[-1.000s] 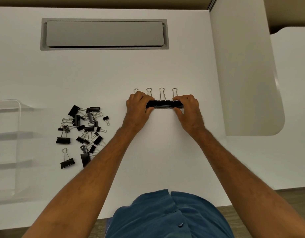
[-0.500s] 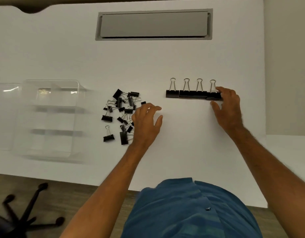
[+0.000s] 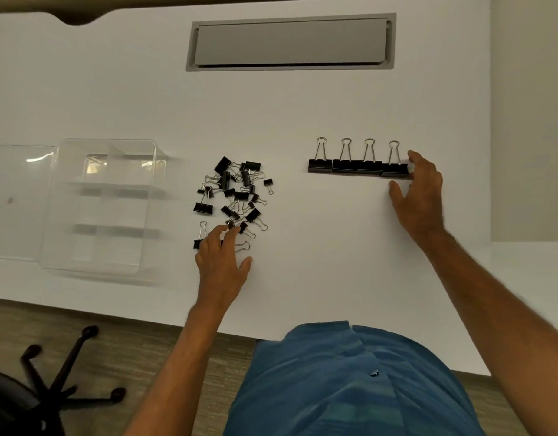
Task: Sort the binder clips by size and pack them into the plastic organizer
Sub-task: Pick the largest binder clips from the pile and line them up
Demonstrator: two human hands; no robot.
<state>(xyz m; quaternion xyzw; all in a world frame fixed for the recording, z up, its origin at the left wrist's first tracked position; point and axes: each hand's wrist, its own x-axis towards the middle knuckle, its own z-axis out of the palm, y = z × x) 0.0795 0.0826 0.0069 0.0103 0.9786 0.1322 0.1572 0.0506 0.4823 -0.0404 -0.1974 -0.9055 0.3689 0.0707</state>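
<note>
A row of several large black binder clips stands side by side on the white desk, wire handles pointing away from me. My right hand touches the right end of that row, fingers and thumb on either side of the last clip. A loose pile of black binder clips of mixed sizes lies left of centre. My left hand reaches into the near edge of the pile, fingertips over a larger clip and small ones. The clear plastic organizer with dividers sits at the left.
A grey cable hatch is set into the desk at the back. The desk's near edge runs just in front of my blue shirt. A black chair base stands on the floor at lower left. A white partition rises at the right.
My left hand left the row of large clips and moved left and nearer, to the near edge of the loose pile. My right hand stays at the row's right end. The view shifted left.
</note>
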